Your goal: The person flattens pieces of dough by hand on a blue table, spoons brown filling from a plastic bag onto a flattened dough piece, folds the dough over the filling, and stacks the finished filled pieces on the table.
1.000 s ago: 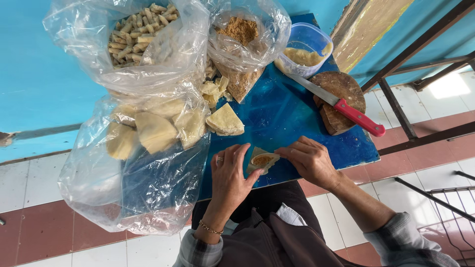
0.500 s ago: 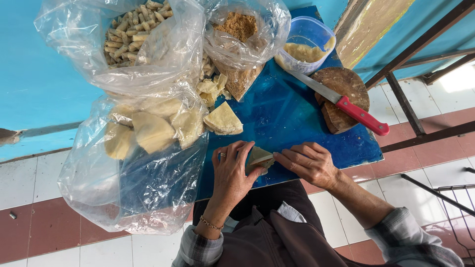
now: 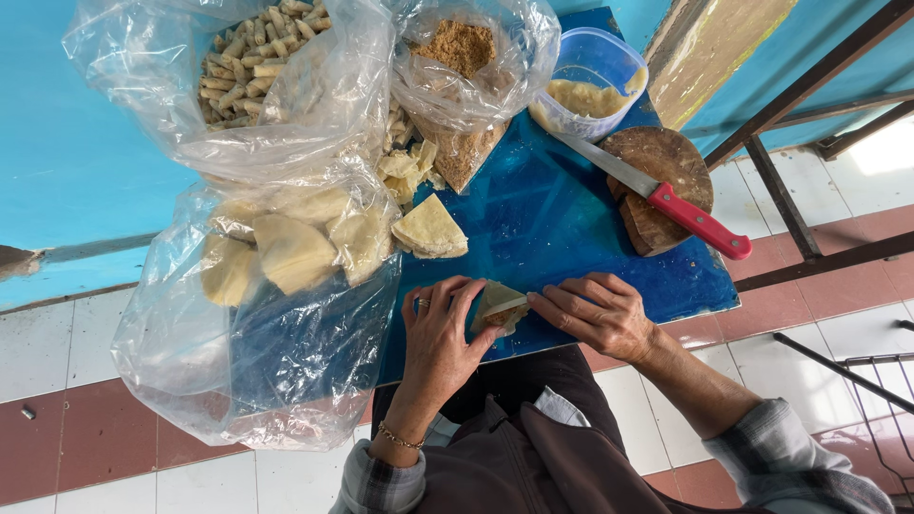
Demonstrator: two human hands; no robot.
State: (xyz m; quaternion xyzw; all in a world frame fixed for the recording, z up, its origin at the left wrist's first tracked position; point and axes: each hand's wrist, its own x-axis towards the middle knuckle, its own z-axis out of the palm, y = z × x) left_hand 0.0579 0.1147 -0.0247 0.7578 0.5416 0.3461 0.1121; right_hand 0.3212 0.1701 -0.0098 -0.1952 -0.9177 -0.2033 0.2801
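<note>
Both hands are on a small folded wrapper (image 3: pixel 501 306) at the bottom centre of the frame, right at the near edge of the blue bench (image 3: pixel 552 219). The left hand (image 3: pixel 440 335) has its grip curled round the wrapper's left side, and the right hand (image 3: pixel 598 312) pinches the right corner with its fingertips. Just above sits a loose stack of wrappers (image 3: pixel 430 228). On the left, a clear bag (image 3: pixel 276 286) holds more wrappers. Upper right there's a red-handled knife (image 3: pixel 666 202) lying across a round wooden board (image 3: pixel 671 176), next to a plastic tub (image 3: pixel 590 81).
</note>
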